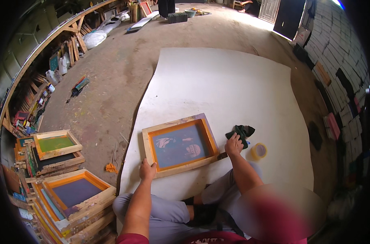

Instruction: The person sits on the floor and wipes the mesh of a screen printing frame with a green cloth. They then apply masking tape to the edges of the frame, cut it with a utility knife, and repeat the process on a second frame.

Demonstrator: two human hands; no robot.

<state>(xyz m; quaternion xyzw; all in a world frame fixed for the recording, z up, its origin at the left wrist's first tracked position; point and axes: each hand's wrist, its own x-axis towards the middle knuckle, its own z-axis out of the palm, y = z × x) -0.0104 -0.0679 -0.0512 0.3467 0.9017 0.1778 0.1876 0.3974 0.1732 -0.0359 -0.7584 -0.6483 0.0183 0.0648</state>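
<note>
A wooden silk-screen frame (181, 119) lies on the white sheet before me, slightly turned. Orange-brown edging lines its inside, and pale printed shapes show on the blue-grey mesh (178, 146). My left hand (148, 169) grips the frame's near left corner, thumb on top. To the right of the frame, my right hand (234, 145) has its fingers closed on a crumpled dark green cloth (242, 131) resting on the sheet. Close by stands a small round yellow-rimmed container (259, 151); its contents are unclear. A bit of something blue peeks out beside the cloth.
Stacked screen frames (80, 189) stand at my left, with a green-meshed frame (56, 142) on a farther pile. The large white sheet (221, 77) covers the floor ahead. Wooden racks and bottles line the left wall. Far right, a person sits near the bright doorway.
</note>
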